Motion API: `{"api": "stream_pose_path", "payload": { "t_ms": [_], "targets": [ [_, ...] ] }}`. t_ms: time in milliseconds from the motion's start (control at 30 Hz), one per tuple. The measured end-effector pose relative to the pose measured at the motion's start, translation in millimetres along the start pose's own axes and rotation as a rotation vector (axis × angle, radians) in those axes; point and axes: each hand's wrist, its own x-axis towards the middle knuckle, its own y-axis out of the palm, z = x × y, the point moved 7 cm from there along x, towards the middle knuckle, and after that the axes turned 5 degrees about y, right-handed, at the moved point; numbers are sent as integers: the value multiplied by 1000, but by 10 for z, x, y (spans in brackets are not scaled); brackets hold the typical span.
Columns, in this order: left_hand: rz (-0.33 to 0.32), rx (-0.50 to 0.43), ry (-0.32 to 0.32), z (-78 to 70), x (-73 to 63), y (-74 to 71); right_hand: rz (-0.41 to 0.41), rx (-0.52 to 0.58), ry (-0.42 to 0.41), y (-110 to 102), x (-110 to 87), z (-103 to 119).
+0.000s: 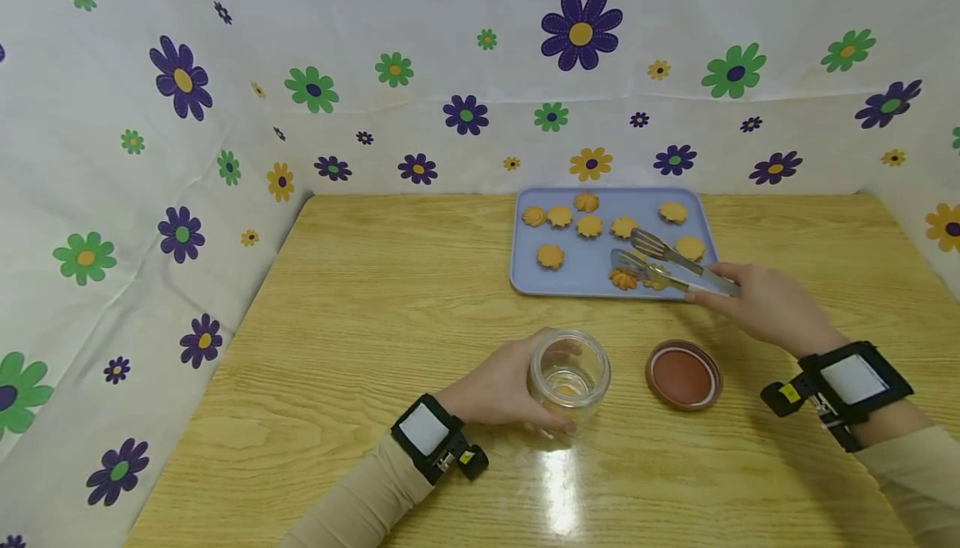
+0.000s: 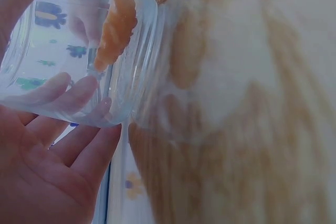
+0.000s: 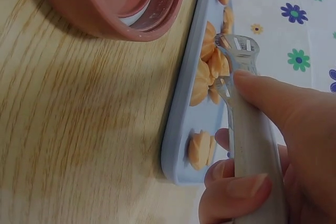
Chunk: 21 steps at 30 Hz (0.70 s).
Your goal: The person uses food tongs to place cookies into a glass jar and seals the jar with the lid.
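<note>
My left hand (image 1: 501, 385) grips a clear glass jar (image 1: 577, 404) from its left side, the jar's open mouth facing up. A single cookie (image 2: 118, 30) lies at the bottom of the jar in the left wrist view. My right hand (image 1: 772, 306) holds metal tongs (image 1: 693, 268) over the front right part of a light blue tray (image 1: 577, 279). The tongs' slotted ends are apart, above or beside a few cookies (image 1: 623, 279); whether they touch any I cannot tell. Fingers and thumb wrap the tongs' handle in the right wrist view.
More flower-shaped cookies (image 1: 588, 226) lie scattered across the tray, several along its back half. A reddish-brown round lid (image 1: 682, 374) rests on the wooden table (image 1: 375, 281) between jar and right forearm. Behind the tray hangs a flowered white cloth (image 1: 510, 47), which also covers the sides.
</note>
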Motion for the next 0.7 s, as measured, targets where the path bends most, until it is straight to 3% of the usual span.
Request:
{"api": "stream_pose_path", "payload": {
  "t_ms": [333, 700],
  "targets": [
    [-6, -6, -23, -16, -3, -12, 13, 24, -2, 21, 3, 14],
    [-4, 12, -3, -16, -3, -4, 43, 34, 12, 61, 21, -35]
  ]
}}
